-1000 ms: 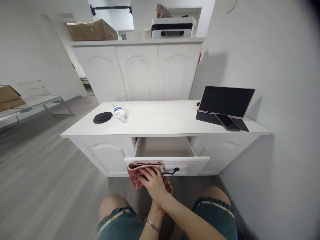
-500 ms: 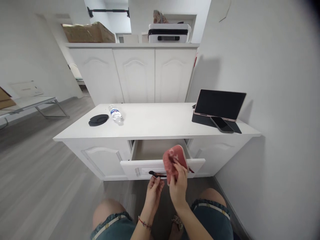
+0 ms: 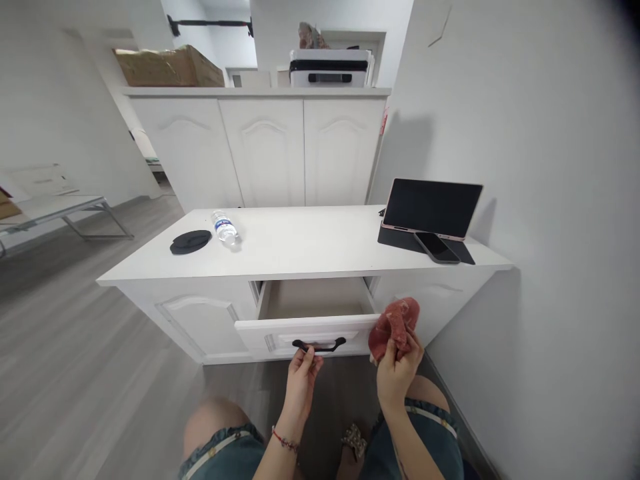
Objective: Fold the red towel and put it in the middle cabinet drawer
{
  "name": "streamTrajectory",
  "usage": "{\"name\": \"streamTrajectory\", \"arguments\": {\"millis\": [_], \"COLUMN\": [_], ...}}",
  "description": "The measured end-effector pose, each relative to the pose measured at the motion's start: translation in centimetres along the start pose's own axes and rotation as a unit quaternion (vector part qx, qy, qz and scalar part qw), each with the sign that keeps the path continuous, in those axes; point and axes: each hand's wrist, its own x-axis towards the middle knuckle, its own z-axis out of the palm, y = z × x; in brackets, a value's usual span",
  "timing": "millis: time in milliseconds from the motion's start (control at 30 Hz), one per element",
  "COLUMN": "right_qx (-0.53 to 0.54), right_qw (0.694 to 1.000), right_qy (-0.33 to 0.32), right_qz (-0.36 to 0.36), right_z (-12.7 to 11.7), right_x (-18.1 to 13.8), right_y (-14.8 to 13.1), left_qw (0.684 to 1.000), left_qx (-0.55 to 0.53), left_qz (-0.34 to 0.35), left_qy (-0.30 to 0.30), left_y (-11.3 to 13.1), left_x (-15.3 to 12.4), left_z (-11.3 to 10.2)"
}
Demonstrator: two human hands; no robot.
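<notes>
A low white cabinet (image 3: 300, 257) stands before me with its middle drawer (image 3: 310, 328) pulled out; the inside looks bare. My left hand (image 3: 303, 373) grips the drawer's black handle (image 3: 319, 345) from below, fingers curled round it. My right hand (image 3: 397, 370) is closed on a bunched red-pink patterned cloth (image 3: 395, 323), held up at the drawer front's right end. My knees in teal shorts show at the bottom.
On the cabinet top lie a water bottle (image 3: 224, 229), a black round pad (image 3: 190, 241), a propped tablet (image 3: 431, 208) and a phone (image 3: 436, 247). A white wall closes the right side. Tall white cupboards (image 3: 260, 153) stand behind; grey floor spreads left.
The cloth was pressed on the drawer front's left part by my right hand; it has been carried right and bunched. My left hand has come up and taken the handle.
</notes>
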Motion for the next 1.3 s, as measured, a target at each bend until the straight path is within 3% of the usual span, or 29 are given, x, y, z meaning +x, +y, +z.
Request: {"name": "streamTrajectory", "arguments": {"millis": [300,600,933,1300], "right_qx": [0.052,0.052,0.063,0.073], "right_qw": [0.972,0.951,0.907,0.887], "right_qy": [-0.064,-0.111,-0.220,-0.265], "right_qz": [0.221,0.284,0.353,0.372], "right_z": [0.2,0.3,0.3,-0.3], "right_x": [-1.4,-3.6,-7.7,-9.9], "right_y": [2.6,2.8,3.9,4.0], "left_qw": [1.000,0.999,0.998,0.997], "left_qx": [0.017,0.038,0.062,0.081], "left_qz": [-0.011,-0.013,-0.017,-0.014], "left_qy": [-0.002,0.005,-0.004,-0.006], "left_y": [1.1,1.9,2.4,3.0], "left_x": [2.1,5.0,8.7,10.7], "left_z": [1.1,2.3,3.0,3.9]}}
